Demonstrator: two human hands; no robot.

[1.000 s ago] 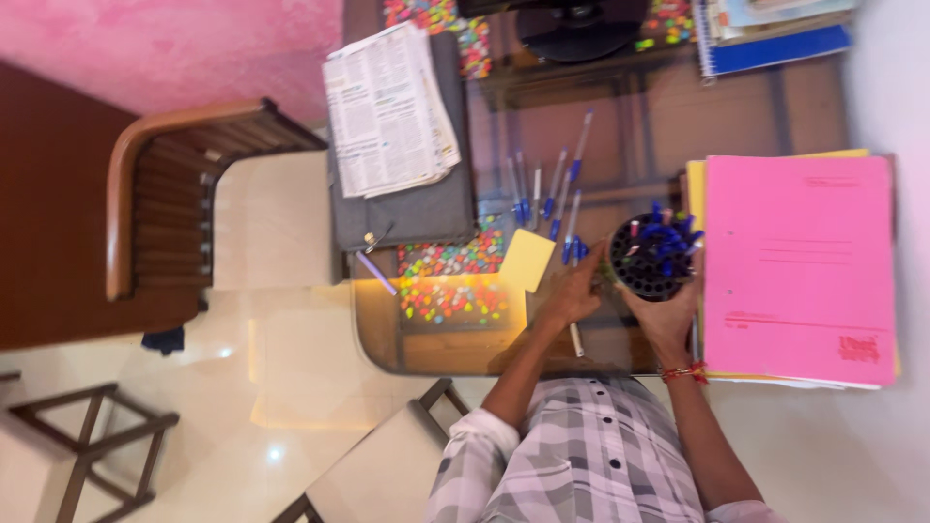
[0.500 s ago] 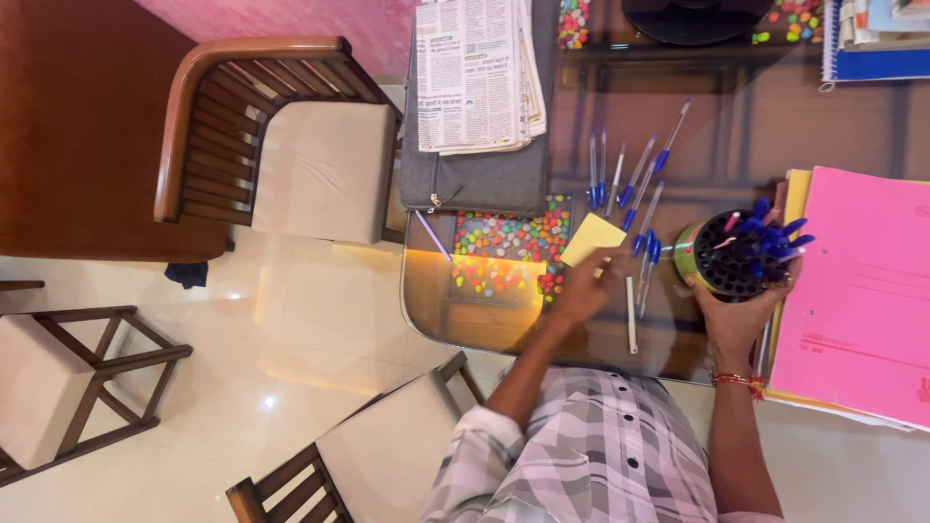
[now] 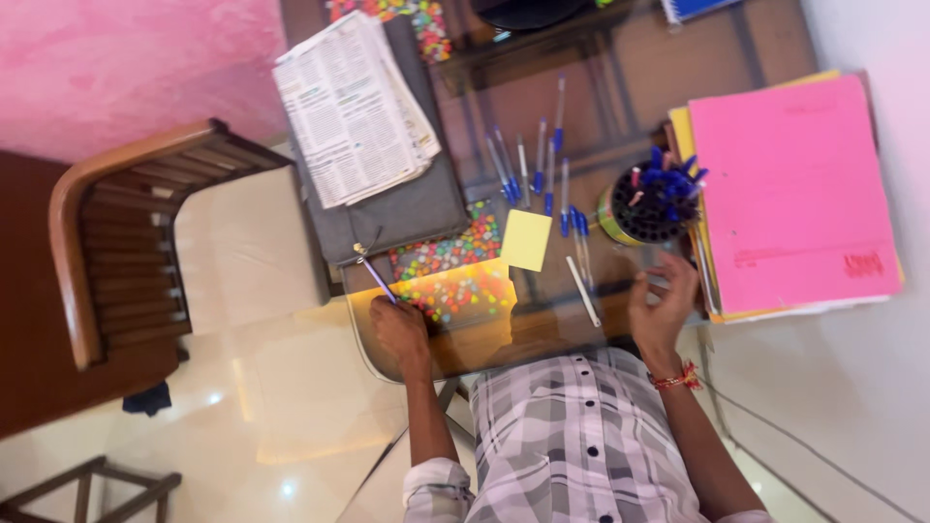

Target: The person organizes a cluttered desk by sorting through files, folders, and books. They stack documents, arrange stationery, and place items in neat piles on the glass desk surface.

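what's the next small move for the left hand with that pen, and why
Probably carry the pen rightward to the pen holder. The left hand grips it at the desk's left edge, far from the holder, which already stands full of blue-capped pens, while the right hand hovers open just below it.

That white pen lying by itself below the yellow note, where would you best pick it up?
Probably around the middle of the white pen, pinching across its thin barrel from above. It lies flat on the glass table, slanted, with bare space on both long sides, so fingers fit either side. The right hand is nearest.
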